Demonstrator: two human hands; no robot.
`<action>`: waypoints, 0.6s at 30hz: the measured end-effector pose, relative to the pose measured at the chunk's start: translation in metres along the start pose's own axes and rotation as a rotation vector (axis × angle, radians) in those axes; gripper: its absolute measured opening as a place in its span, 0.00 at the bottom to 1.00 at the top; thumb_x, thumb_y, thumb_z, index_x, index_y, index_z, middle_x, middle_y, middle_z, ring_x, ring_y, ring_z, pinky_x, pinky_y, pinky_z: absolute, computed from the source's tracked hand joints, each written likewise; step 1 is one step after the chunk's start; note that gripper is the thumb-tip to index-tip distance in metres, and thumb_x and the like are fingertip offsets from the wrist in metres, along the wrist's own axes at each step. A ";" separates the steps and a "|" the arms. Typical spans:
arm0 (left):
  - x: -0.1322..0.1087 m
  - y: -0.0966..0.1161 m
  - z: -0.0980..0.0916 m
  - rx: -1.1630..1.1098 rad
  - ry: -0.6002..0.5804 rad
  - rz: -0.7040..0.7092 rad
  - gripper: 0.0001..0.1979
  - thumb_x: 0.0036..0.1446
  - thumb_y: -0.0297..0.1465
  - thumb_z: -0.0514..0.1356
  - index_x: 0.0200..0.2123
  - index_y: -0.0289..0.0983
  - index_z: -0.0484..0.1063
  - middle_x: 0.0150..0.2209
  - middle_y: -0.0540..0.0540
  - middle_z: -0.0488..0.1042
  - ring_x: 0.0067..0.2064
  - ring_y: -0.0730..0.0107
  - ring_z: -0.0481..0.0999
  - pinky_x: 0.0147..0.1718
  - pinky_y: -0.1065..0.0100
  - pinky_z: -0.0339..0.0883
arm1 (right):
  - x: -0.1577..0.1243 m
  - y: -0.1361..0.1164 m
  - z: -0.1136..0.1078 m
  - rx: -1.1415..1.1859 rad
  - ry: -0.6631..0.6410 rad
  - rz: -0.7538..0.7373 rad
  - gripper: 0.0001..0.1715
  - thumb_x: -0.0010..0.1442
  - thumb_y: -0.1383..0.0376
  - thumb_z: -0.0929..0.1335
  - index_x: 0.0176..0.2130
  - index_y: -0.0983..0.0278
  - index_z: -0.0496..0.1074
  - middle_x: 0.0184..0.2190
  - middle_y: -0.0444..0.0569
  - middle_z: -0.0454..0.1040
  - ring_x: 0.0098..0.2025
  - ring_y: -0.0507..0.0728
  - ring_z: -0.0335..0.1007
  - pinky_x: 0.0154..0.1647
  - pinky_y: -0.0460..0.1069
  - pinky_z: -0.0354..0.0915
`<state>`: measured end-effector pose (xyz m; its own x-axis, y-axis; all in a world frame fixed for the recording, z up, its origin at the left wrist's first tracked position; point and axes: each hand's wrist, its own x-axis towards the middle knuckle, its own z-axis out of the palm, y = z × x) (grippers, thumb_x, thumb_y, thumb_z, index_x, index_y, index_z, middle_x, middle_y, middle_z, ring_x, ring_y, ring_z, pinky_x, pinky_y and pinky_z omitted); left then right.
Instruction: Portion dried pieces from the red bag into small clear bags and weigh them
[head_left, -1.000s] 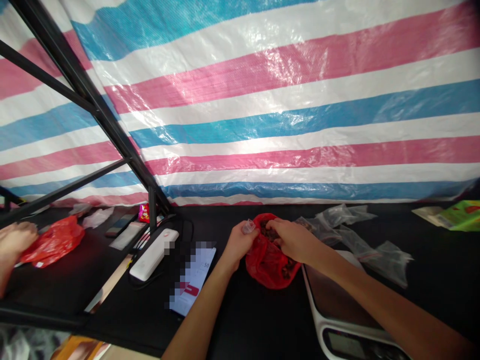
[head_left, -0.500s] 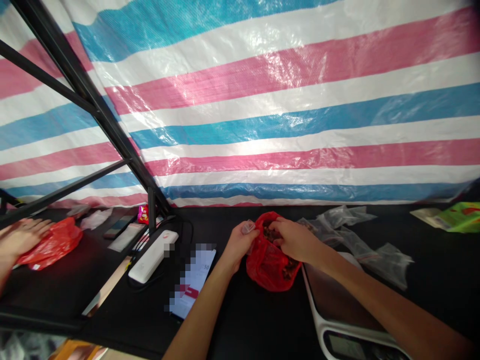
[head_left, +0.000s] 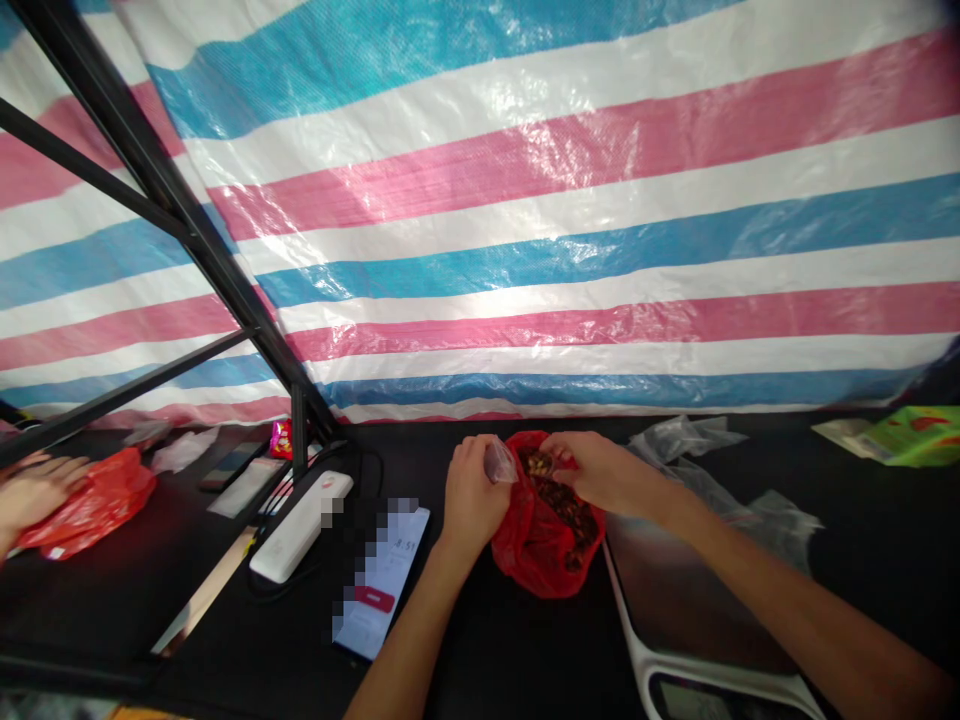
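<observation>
A red plastic bag (head_left: 536,545) stands open on the black table, with small dark brown dried pieces (head_left: 564,505) inside; I cannot tell their kind. My left hand (head_left: 478,492) is closed around a small clear plastic bag (head_left: 499,462), at the left side of the red bag. From the right, my right hand (head_left: 596,468) reaches over the red bag's opening. Its fingers are pinched together at the brown pieces and the bag's rim, and what they hold is hidden. Just right of the red bag lies a kitchen scale (head_left: 697,590), under my right forearm.
Clear zip bags (head_left: 772,515) and a green packet (head_left: 911,437) lie on the right. Left of my arm are a lit phone (head_left: 386,575) and a white power strip (head_left: 301,527). Beyond a black metal frame (head_left: 169,205), another person's hand (head_left: 45,490) touches a red bag (head_left: 105,500).
My right hand has drawn back slightly toward the bag's rim, uncovering more brown pieces. My left hand has turned, and the clear bag shows more. The phone screen differs.
</observation>
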<state>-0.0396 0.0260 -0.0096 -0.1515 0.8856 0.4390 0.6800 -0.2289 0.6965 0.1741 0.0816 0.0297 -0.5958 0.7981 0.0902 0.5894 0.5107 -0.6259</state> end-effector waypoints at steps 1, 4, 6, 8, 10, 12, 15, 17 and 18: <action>-0.001 0.001 -0.001 0.055 -0.041 0.028 0.13 0.53 0.21 0.61 0.41 0.41 0.74 0.42 0.45 0.76 0.46 0.58 0.73 0.48 0.59 0.65 | -0.001 -0.002 -0.005 0.050 0.010 -0.030 0.13 0.62 0.67 0.69 0.46 0.60 0.79 0.41 0.50 0.83 0.43 0.62 0.79 0.47 0.53 0.71; -0.005 0.005 0.000 0.076 -0.178 0.024 0.10 0.53 0.22 0.61 0.38 0.41 0.75 0.38 0.46 0.76 0.43 0.58 0.72 0.44 0.61 0.65 | -0.004 -0.013 -0.017 0.153 0.026 -0.125 0.15 0.64 0.64 0.68 0.49 0.61 0.80 0.44 0.50 0.83 0.45 0.62 0.79 0.50 0.54 0.72; -0.006 0.007 0.001 0.077 -0.211 0.013 0.08 0.54 0.23 0.61 0.36 0.41 0.75 0.37 0.47 0.76 0.42 0.59 0.73 0.42 0.61 0.64 | -0.007 -0.019 -0.021 0.164 0.023 -0.161 0.16 0.64 0.65 0.68 0.50 0.60 0.80 0.45 0.50 0.83 0.47 0.62 0.78 0.52 0.55 0.72; -0.007 0.008 0.002 0.097 -0.218 0.010 0.08 0.54 0.23 0.61 0.36 0.41 0.74 0.37 0.46 0.75 0.42 0.59 0.73 0.42 0.62 0.64 | -0.008 -0.023 -0.021 0.135 0.014 -0.168 0.16 0.64 0.66 0.68 0.50 0.59 0.80 0.45 0.50 0.83 0.47 0.62 0.78 0.53 0.55 0.71; -0.007 0.010 0.002 0.125 -0.221 0.002 0.09 0.54 0.23 0.61 0.37 0.41 0.74 0.38 0.46 0.75 0.43 0.59 0.73 0.42 0.62 0.63 | -0.008 -0.025 -0.017 0.088 0.011 -0.160 0.16 0.63 0.67 0.68 0.49 0.58 0.79 0.46 0.49 0.83 0.47 0.61 0.78 0.54 0.54 0.70; -0.007 0.012 0.001 0.167 -0.222 0.008 0.11 0.53 0.23 0.61 0.39 0.41 0.74 0.40 0.46 0.76 0.44 0.58 0.73 0.42 0.61 0.62 | -0.007 -0.026 -0.012 0.037 0.010 -0.152 0.16 0.62 0.68 0.69 0.49 0.57 0.79 0.47 0.49 0.82 0.48 0.61 0.77 0.55 0.55 0.69; -0.008 0.014 0.000 0.219 -0.236 0.054 0.14 0.53 0.24 0.63 0.43 0.42 0.74 0.42 0.46 0.77 0.45 0.56 0.74 0.43 0.60 0.61 | -0.008 -0.028 -0.007 -0.039 -0.007 -0.149 0.15 0.63 0.67 0.70 0.49 0.57 0.78 0.50 0.48 0.79 0.49 0.61 0.77 0.56 0.54 0.68; -0.009 0.016 0.000 0.236 -0.256 0.079 0.13 0.54 0.26 0.64 0.43 0.42 0.74 0.42 0.46 0.77 0.46 0.56 0.73 0.42 0.60 0.61 | -0.010 -0.031 -0.006 -0.074 -0.030 -0.168 0.15 0.64 0.67 0.70 0.50 0.57 0.77 0.53 0.49 0.76 0.49 0.60 0.76 0.56 0.54 0.68; -0.009 0.016 0.000 0.243 -0.266 0.088 0.11 0.55 0.27 0.64 0.42 0.42 0.74 0.41 0.46 0.77 0.45 0.56 0.73 0.42 0.59 0.61 | -0.011 -0.033 -0.007 -0.088 -0.041 -0.184 0.15 0.64 0.67 0.70 0.51 0.57 0.76 0.54 0.50 0.75 0.49 0.60 0.76 0.56 0.54 0.69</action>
<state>-0.0273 0.0142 -0.0021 0.0849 0.9483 0.3058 0.8374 -0.2342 0.4939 0.1651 0.0584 0.0544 -0.7182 0.6762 0.1642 0.5130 0.6740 -0.5315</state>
